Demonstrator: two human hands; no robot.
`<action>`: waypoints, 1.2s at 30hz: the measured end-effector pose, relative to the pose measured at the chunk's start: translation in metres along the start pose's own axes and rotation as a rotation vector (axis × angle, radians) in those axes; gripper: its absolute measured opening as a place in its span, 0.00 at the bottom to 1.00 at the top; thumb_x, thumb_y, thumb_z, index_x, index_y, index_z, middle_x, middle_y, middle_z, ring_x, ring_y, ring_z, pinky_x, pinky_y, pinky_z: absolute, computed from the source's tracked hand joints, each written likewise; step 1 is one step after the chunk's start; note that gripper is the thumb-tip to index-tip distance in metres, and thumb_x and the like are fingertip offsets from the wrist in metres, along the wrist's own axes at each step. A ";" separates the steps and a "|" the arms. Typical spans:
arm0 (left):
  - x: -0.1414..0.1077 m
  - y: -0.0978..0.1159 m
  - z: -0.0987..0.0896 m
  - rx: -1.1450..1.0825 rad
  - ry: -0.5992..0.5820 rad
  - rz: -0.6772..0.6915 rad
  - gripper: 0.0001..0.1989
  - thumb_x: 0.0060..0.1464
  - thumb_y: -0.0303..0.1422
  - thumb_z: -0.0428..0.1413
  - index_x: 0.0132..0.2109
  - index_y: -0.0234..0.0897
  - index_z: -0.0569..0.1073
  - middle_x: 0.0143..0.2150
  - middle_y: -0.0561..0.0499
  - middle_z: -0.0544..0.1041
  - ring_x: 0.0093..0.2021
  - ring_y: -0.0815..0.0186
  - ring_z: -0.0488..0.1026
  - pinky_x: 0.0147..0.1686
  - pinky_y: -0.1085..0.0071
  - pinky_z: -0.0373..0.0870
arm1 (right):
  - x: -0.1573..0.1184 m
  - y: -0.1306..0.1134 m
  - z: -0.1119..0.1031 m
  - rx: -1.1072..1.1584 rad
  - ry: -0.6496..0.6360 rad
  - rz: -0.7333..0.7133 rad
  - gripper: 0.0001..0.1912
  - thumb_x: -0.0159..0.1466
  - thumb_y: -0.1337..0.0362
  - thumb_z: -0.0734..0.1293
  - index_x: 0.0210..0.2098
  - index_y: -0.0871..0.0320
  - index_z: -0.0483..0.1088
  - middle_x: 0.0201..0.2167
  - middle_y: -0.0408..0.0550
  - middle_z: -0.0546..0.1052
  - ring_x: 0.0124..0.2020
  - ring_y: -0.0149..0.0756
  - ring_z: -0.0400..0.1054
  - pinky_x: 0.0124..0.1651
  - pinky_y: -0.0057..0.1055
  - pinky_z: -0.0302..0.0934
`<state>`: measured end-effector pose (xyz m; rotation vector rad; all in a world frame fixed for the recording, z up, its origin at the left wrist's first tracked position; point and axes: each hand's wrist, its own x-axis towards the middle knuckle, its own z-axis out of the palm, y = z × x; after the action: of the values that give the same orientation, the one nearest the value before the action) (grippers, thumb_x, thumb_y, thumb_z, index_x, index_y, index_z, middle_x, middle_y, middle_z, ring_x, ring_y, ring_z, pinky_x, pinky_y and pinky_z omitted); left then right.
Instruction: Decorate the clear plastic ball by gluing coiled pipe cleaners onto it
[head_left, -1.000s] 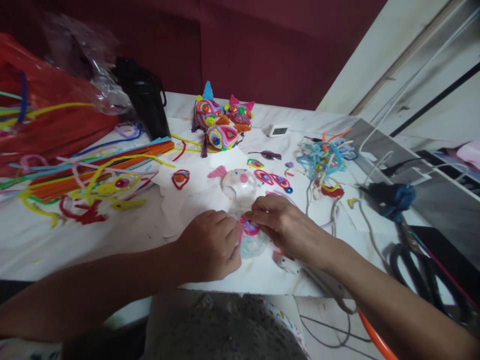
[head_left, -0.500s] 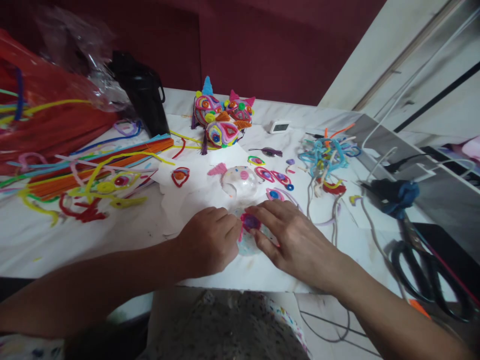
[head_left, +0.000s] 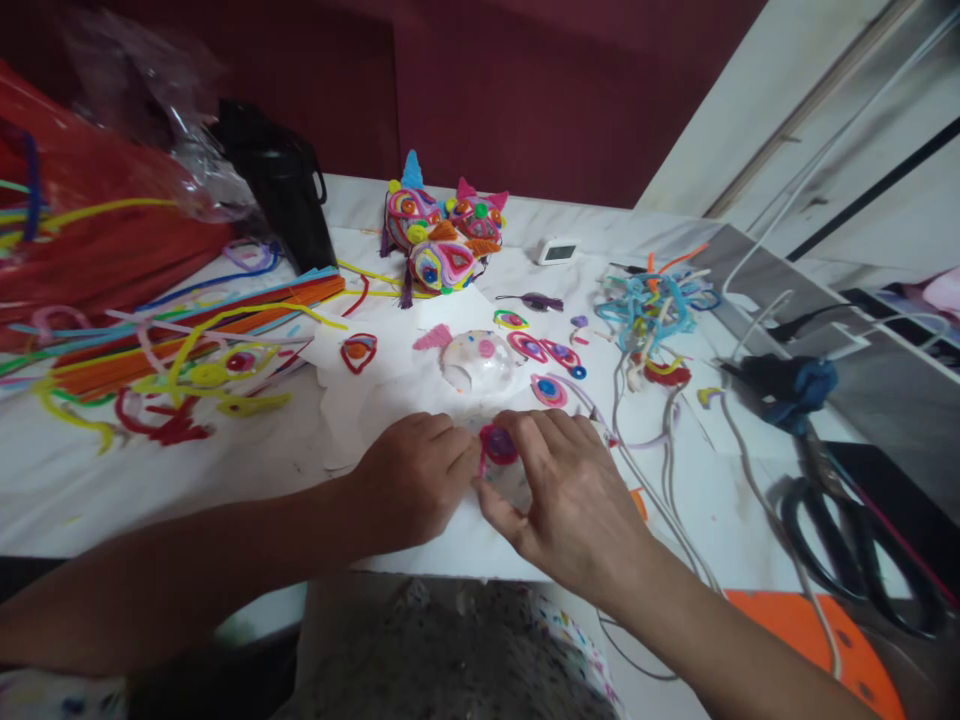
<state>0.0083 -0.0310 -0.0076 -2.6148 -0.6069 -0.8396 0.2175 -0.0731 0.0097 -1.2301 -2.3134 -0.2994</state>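
Observation:
At the table's front edge, a pink-and-purple coiled pipe-cleaner piece (head_left: 501, 445) lies between my hands, over a pale, see-through shape that is partly hidden. My left hand (head_left: 420, 475) is closed, its fingertips pinching at the pink left rim. From the right, my right hand (head_left: 566, 480) curls round the piece, with the thumb reaching toward the left fingertips and the index finger bent at its right side; the exact grip is partly covered. Just behind sits a clear plastic shell (head_left: 480, 362) with a pink dot and a pink fuzzy ear shape.
Coiled eye shapes (head_left: 551, 390) lie behind my right hand, a red-rimmed one (head_left: 359, 352) at left. Finished colourful masks (head_left: 442, 235) stand at the back. Pipe cleaners (head_left: 202, 340), a black bottle (head_left: 274, 185), blue scraps (head_left: 656, 310), scissors (head_left: 855, 540) and cables (head_left: 664, 480) surround the work.
My right fingers have drawn back from the top of the coil and bent more. The right thumb has shifted left, toward my left fingertips. More of an orange sheet shows beneath the right forearm.

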 end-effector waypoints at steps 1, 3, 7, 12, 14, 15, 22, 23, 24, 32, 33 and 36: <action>0.000 0.000 0.000 -0.001 0.001 0.002 0.21 0.71 0.18 0.49 0.31 0.39 0.76 0.26 0.52 0.72 0.27 0.61 0.71 0.29 0.61 0.70 | 0.000 -0.001 0.000 0.002 0.004 0.004 0.12 0.74 0.59 0.68 0.50 0.62 0.75 0.35 0.53 0.82 0.36 0.51 0.75 0.41 0.44 0.62; -0.001 0.000 0.000 -0.003 0.004 0.006 0.21 0.71 0.18 0.49 0.32 0.38 0.77 0.27 0.52 0.73 0.28 0.60 0.71 0.29 0.61 0.70 | 0.000 -0.002 -0.001 0.017 0.006 0.009 0.09 0.72 0.62 0.68 0.48 0.61 0.74 0.34 0.52 0.81 0.36 0.51 0.74 0.41 0.44 0.62; -0.001 -0.001 0.000 0.004 0.002 0.012 0.20 0.71 0.19 0.48 0.35 0.36 0.80 0.28 0.51 0.75 0.28 0.59 0.72 0.28 0.60 0.71 | -0.003 0.001 -0.003 0.076 0.007 0.026 0.05 0.70 0.67 0.67 0.46 0.56 0.70 0.34 0.51 0.81 0.36 0.51 0.75 0.41 0.43 0.63; 0.000 -0.001 -0.001 0.016 0.007 0.024 0.19 0.71 0.20 0.50 0.34 0.37 0.79 0.28 0.51 0.75 0.28 0.59 0.72 0.28 0.60 0.73 | -0.008 0.004 -0.003 0.113 0.037 0.039 0.08 0.70 0.68 0.69 0.48 0.54 0.68 0.35 0.51 0.82 0.38 0.51 0.76 0.43 0.43 0.66; 0.001 -0.001 -0.001 0.012 0.001 0.024 0.17 0.70 0.20 0.52 0.34 0.37 0.79 0.28 0.52 0.75 0.29 0.59 0.72 0.29 0.60 0.74 | -0.010 0.005 -0.003 0.126 0.044 0.043 0.07 0.72 0.68 0.68 0.48 0.53 0.68 0.36 0.50 0.83 0.39 0.51 0.77 0.43 0.44 0.67; 0.001 -0.002 -0.001 0.012 -0.008 0.024 0.17 0.70 0.21 0.53 0.33 0.38 0.78 0.28 0.52 0.75 0.29 0.60 0.73 0.29 0.60 0.74 | -0.010 0.005 -0.004 0.135 0.041 0.046 0.07 0.72 0.68 0.68 0.48 0.53 0.68 0.36 0.50 0.83 0.39 0.51 0.77 0.44 0.44 0.67; 0.001 -0.005 -0.001 0.019 -0.036 0.010 0.18 0.73 0.23 0.55 0.32 0.41 0.75 0.28 0.55 0.75 0.30 0.62 0.72 0.33 0.62 0.73 | -0.014 0.011 -0.005 0.169 0.025 0.042 0.04 0.76 0.67 0.67 0.49 0.52 0.69 0.37 0.51 0.84 0.41 0.51 0.79 0.44 0.44 0.67; 0.001 -0.006 0.000 0.019 -0.043 0.007 0.18 0.74 0.22 0.55 0.33 0.41 0.75 0.28 0.55 0.75 0.30 0.62 0.72 0.34 0.63 0.73 | -0.014 0.012 -0.005 0.171 0.026 0.038 0.04 0.76 0.68 0.67 0.49 0.53 0.69 0.37 0.51 0.84 0.41 0.50 0.79 0.44 0.43 0.67; 0.001 -0.006 0.000 0.019 -0.047 0.003 0.18 0.74 0.22 0.55 0.33 0.41 0.75 0.28 0.55 0.75 0.30 0.62 0.73 0.34 0.63 0.72 | -0.014 0.013 -0.004 0.172 0.028 0.033 0.04 0.76 0.68 0.67 0.49 0.53 0.69 0.37 0.52 0.84 0.41 0.50 0.79 0.44 0.43 0.67; 0.004 -0.010 0.006 -0.036 0.039 -0.076 0.16 0.73 0.20 0.54 0.36 0.39 0.79 0.37 0.50 0.84 0.35 0.64 0.80 0.38 0.68 0.77 | -0.014 0.014 -0.004 0.116 0.049 -0.020 0.05 0.76 0.71 0.66 0.50 0.58 0.71 0.37 0.54 0.85 0.39 0.49 0.78 0.43 0.42 0.66; 0.004 -0.011 0.007 -0.059 0.061 -0.067 0.15 0.74 0.21 0.54 0.38 0.38 0.80 0.40 0.49 0.86 0.38 0.64 0.82 0.41 0.67 0.79 | -0.014 0.015 -0.004 0.114 0.052 -0.023 0.05 0.76 0.71 0.66 0.50 0.58 0.71 0.37 0.54 0.85 0.39 0.49 0.78 0.42 0.42 0.66; 0.003 -0.014 0.010 -0.133 0.092 -0.043 0.12 0.75 0.22 0.54 0.44 0.37 0.81 0.46 0.47 0.90 0.46 0.63 0.87 0.49 0.66 0.84 | -0.014 0.016 -0.004 0.108 0.058 -0.021 0.05 0.76 0.71 0.66 0.49 0.57 0.71 0.36 0.53 0.85 0.39 0.48 0.79 0.42 0.42 0.67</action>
<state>0.0085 -0.0139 -0.0110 -2.6709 -0.6032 -1.0410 0.2383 -0.0760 0.0052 -1.1300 -2.2635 -0.2116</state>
